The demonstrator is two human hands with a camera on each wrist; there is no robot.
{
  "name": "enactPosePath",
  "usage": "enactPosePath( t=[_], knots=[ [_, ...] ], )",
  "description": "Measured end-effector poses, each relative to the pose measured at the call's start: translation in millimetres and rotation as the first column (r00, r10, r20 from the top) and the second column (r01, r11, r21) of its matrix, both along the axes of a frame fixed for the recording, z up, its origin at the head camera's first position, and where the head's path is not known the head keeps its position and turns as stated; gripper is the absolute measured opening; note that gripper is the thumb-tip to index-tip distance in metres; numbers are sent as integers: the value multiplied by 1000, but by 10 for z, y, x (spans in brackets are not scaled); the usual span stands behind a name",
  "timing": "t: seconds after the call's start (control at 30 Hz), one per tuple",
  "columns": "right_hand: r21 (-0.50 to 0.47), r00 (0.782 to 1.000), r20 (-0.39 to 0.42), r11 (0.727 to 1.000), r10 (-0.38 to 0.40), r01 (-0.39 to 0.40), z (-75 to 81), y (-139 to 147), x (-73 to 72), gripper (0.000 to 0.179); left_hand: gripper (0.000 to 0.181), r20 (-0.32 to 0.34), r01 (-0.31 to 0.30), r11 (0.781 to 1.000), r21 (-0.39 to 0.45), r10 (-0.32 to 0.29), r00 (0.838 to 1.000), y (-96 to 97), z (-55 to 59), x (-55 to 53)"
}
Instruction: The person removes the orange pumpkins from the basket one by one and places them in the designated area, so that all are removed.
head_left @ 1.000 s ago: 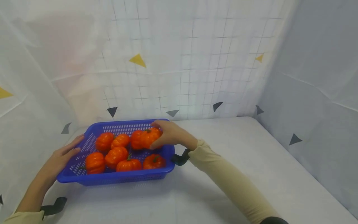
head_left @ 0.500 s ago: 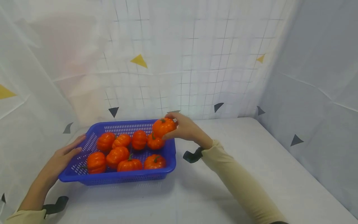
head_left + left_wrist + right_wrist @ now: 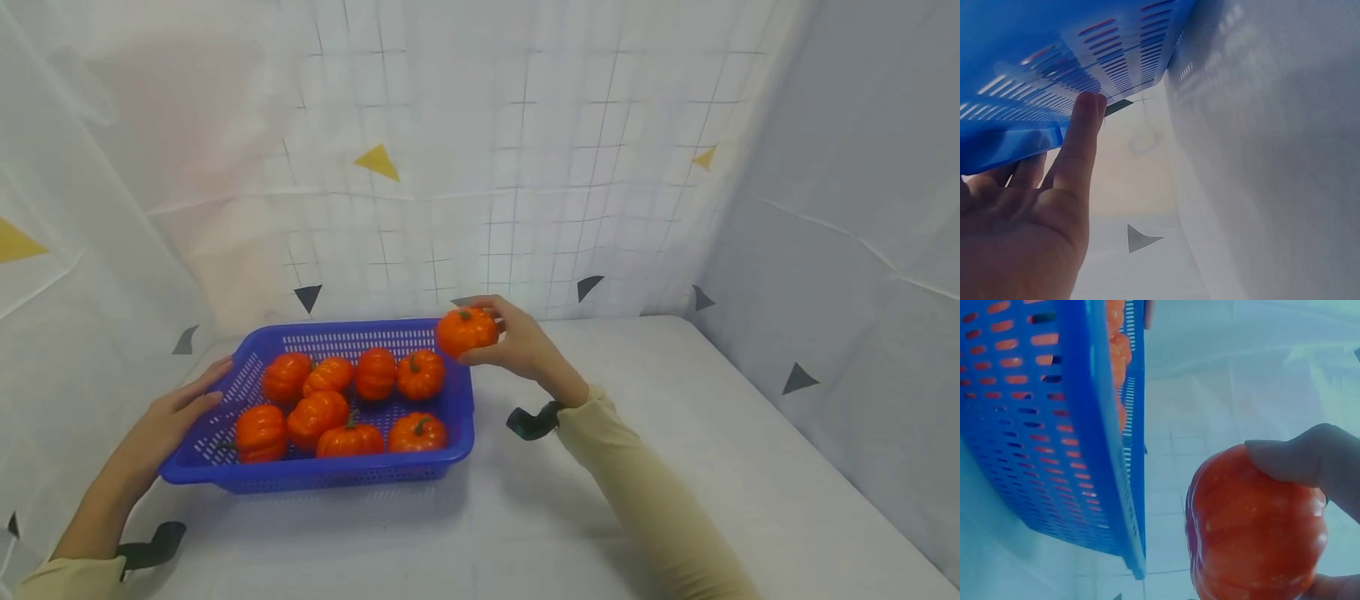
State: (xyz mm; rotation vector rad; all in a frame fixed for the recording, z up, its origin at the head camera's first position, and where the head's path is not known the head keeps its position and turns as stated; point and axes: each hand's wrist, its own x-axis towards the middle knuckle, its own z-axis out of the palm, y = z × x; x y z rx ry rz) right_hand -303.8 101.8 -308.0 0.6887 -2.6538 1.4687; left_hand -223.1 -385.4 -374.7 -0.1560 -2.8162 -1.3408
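A blue slotted plastic basket [image 3: 330, 477] stands at the left of the table, holding several small orange-red ribbed pumpkins [image 3: 420, 375]. My left hand [image 3: 165, 421] touches the basket's left side with long, nearly straight fingers. One digit lies against the slotted outer wall [image 3: 1110, 56] in the left wrist view, the others near the rim. Between thumb and fingers, my right hand [image 3: 528, 346] holds a pumpkin [image 3: 461, 335], raised by the basket's back right corner. The right wrist view shows the thumb pressed on top of this held pumpkin [image 3: 1257, 531], apart from the basket wall.
White table surface [image 3: 637, 433] extends to the right of the basket. A white sheet [image 3: 465, 150] with grid lines and coloured triangles stands behind it, and a grey-white sheet [image 3: 847, 208] borders the right side. Dark bands [image 3: 153, 546] circle both wrists.
The right hand has lifted the pumpkin out from among the others and carried it right and up, past the basket's corner. My left hand has stayed at the left side.
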Motion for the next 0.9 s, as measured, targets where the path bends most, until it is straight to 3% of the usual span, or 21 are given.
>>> enactPosePath(
  t=[0.4, 0.9],
  knots=[
    [-9, 996, -4, 996, -93, 93, -90, 135, -143, 74, 67, -4, 7, 1000, 7, -7, 1000, 6, 16, 7],
    [20, 975, 75, 978, -210, 209, -325, 265, -389, 75, 66, -1, 19, 1000, 21, -19, 1000, 5, 34, 17]
  ],
)
